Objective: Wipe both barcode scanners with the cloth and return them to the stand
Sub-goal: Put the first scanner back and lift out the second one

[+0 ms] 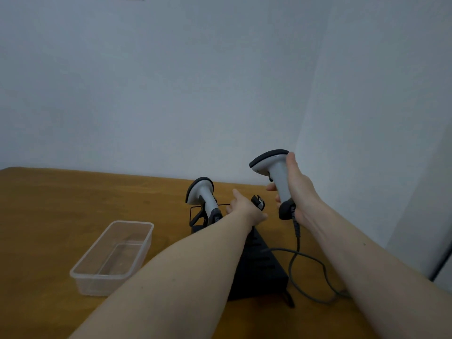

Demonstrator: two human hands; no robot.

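Observation:
My right hand (299, 192) grips the handle of a white and grey barcode scanner (274, 170) and holds it in the air, right of the stand, head pointing left. Its grey cable (297, 255) hangs down to the table. A second scanner (201, 192) sits upright in the left side of the black stand (259, 265). My left hand (241, 206) reaches over the stand to its empty black cradle (258, 203), one finger straight; whether it holds the cradle is hidden. No cloth is in view.
An empty clear plastic container (80, 270) stands on the wooden table (61, 204) to the left of the stand. White walls close the table off behind and on the right. The cable loops on the table beside my right forearm.

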